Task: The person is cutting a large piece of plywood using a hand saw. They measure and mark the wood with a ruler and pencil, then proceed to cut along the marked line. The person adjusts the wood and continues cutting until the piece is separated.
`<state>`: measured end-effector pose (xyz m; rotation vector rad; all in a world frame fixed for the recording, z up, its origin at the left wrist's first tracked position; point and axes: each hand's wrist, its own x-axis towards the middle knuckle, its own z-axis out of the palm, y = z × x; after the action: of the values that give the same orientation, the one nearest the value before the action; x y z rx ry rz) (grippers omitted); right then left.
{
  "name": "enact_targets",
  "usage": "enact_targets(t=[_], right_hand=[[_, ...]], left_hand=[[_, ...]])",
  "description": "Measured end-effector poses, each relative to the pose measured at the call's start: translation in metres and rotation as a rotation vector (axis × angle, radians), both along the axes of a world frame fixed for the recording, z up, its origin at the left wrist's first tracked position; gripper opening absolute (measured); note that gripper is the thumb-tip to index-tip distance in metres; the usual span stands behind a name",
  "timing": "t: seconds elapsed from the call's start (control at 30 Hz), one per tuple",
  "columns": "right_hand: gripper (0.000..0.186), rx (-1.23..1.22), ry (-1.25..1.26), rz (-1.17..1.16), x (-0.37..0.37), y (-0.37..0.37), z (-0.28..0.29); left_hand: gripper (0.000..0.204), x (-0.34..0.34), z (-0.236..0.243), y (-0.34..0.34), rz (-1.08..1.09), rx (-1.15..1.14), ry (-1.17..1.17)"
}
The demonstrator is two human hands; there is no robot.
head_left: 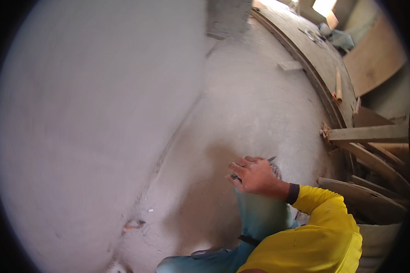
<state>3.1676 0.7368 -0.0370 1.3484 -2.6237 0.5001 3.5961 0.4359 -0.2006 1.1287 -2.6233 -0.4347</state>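
My right hand [256, 175], in a yellow sleeve with a dark cuff, is raised above my bent knee in blue-green trousers [264, 211]. Its fingers are curled closed around a slim dark pencil-like stick [272, 159]. One pointed end shows past the back of the hand, and the other end shows by the fingertips. The fingers hide the middle of the stick, so I cannot tell its exact kind. My left hand is out of view.
A pale plastered wall [100, 113] fills the left and meets a grey floor [259, 100]. A small orange-brown piece [132, 226] lies at the wall's foot. At the right are wooden beams [369, 133], curved boards [360, 198] and a raised edge [305, 63]. A flat pale block [290, 66] lies farther off.
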Motion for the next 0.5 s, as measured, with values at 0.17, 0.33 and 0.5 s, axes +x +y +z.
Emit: enact_targets(t=[0.17,0.33,0.5], right_hand=[[0.013,-0.072,-0.292,-0.278,-0.068,0.082,0.038],[0.011,0.007,-0.388,-0.707,-0.105,0.176,0.057],[0.029,0.320,-0.920,-0.749,-0.138,0.253,0.145]], left_hand=[[0.039,-0.155,0.123,0.065,-0.275,0.308,-0.355],[0.043,-0.270,0.261,0.134,-0.369,0.559,-0.733],[0.047,-0.384,0.372,0.157,-0.355,0.633,-0.945]])
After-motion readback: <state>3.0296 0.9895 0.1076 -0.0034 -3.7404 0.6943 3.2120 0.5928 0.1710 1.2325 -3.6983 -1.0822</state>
